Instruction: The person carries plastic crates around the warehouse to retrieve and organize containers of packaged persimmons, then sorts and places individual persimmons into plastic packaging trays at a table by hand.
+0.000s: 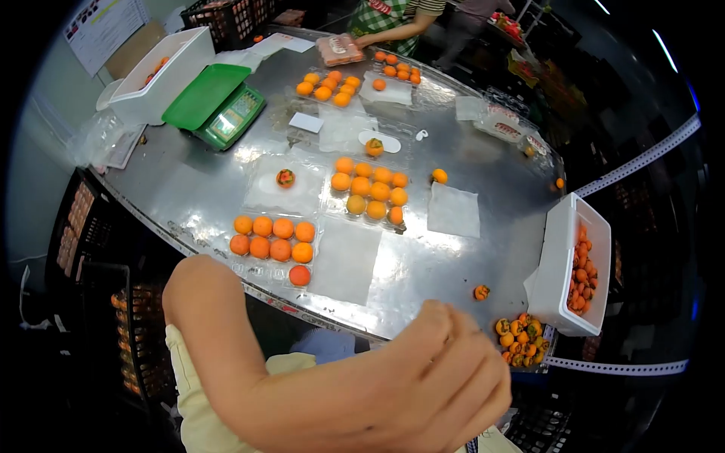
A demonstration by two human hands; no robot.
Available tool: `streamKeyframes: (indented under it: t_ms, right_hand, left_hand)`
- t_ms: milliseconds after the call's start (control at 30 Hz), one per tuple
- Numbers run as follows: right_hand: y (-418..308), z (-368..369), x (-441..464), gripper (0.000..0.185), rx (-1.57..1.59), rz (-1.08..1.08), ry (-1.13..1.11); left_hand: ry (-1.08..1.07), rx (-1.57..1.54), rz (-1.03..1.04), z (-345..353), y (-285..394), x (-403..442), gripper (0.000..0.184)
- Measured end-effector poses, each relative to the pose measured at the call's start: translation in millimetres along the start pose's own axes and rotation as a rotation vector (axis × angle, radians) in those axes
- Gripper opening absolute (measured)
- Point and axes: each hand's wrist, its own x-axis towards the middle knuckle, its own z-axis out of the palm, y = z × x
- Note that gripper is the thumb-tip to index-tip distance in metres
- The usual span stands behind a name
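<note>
My left arm bends across the front of the view, its elbow near the table's front edge. My left hand (pixel 453 381) is closed, held close to the camera at lower right; whatever its curled fingers hold, if anything, is hidden. My right hand is not in view. Beyond the elbow lies a clear plastic tray (pixel 253 270) with rows of orange persimmons (pixel 280 250), its front row mostly bare. Further back a fuller block of persimmons (pixel 380 192) sits in another tray. A single persimmon (pixel 481 292) lies on the metal table beyond my left hand.
A white foam box (pixel 553 268) of small orange fruit stands at right, beside heaped persimmons (pixel 521 340). A green scale (pixel 219 113) and another foam box (pixel 162 83) are at back left. White liner sheets (pixel 453 210) lie about. Across the table, a person's hand (pixel 366 41) touches a packed box.
</note>
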Motion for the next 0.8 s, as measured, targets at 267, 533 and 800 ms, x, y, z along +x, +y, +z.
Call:
streamKeyframes:
  t_ms: [267,533,800]
  right_hand:
    - [-19,-6,1,0.010,-0.013,0.014,0.024]
    - [16,6,-2,0.010,-0.030,0.054,0.001]
    - [32,15,0,0.012,0.009,-0.063,0.001]
  left_hand:
    - [-0.138,-0.183,0.034,40,-13,9,0.021]
    - [-0.331,-0.283,0.112,69,-33,2,0.037]
    - [-0.410,-0.702,-0.361,107,-7,-57,0.035]
